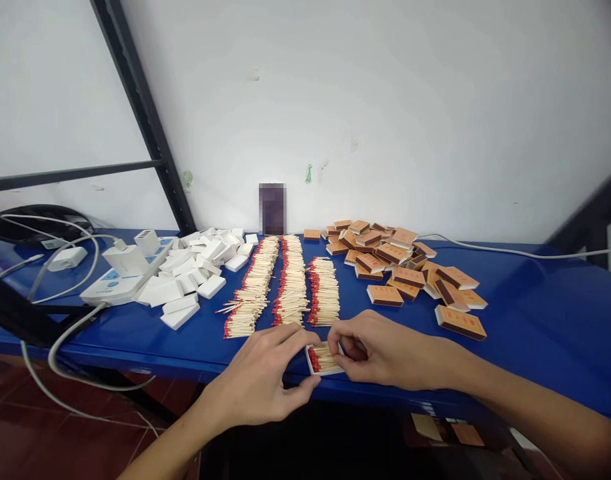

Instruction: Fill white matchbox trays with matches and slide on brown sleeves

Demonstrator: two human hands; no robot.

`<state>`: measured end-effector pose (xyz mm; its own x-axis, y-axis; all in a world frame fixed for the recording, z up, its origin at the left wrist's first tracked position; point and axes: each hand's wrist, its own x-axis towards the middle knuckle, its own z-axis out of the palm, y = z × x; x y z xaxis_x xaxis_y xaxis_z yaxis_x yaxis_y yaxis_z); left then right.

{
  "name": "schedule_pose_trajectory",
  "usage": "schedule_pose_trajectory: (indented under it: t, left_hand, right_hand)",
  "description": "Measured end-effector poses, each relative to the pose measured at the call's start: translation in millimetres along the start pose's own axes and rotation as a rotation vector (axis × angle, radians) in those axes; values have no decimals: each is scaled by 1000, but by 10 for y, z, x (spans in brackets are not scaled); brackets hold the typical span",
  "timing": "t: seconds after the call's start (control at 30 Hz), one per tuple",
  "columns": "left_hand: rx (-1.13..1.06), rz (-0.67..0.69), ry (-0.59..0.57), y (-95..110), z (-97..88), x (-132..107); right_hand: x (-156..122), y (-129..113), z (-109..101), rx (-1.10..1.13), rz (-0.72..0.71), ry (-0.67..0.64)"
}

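A small white matchbox tray [325, 372] lies at the front edge of the blue table, filled with red-headed matches [321, 359]. My left hand [265, 373] curves around the tray's left side, index finger at the far edge and thumb at the near corner. Over its right end, my right hand [380, 350] is closed in a pinch at the plain ends of the matches; its fingertips partly cover them. Just behind the tray, three long rows of loose matches run back toward the wall: the left row [253, 287], the middle row [291, 280] and the shorter right row [324, 293].
White empty trays [195, 263] are heaped at left, beside a white power strip [120, 280] with chargers and cables. Orange matchbox sleeves [393, 253] form a pile at right. A black metal frame [145, 120] rises at left. A pixelated dark rectangle [272, 209] stands against the wall.
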<state>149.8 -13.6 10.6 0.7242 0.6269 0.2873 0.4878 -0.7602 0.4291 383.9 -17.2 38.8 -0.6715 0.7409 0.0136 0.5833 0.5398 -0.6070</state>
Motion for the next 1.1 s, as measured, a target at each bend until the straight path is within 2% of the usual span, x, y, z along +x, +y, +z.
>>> schedule_pose_trajectory:
  t: [0.1, 0.23, 0.33, 0.47, 0.7, 1.1]
  left_hand:
    - [19, 7, 0, 1, 6, 1]
    - [30, 24, 3, 7, 6, 4]
    - [23, 46, -2, 11, -5, -1]
    - [11, 62, -1, 3, -15, -5]
    - [7, 120, 6, -30, 13, 1]
    - [13, 97, 7, -26, 15, 4]
  right_hand:
    - [-1, 11, -13, -61, -1, 24]
    - [20, 73, -33, -277, 55, 124]
    - [55, 148, -23, -374, 82, 128]
    - [95, 212, 4, -378, 64, 133]
    - [134, 187, 4, -327, 49, 144]
    - [153, 236, 22, -324, 62, 167]
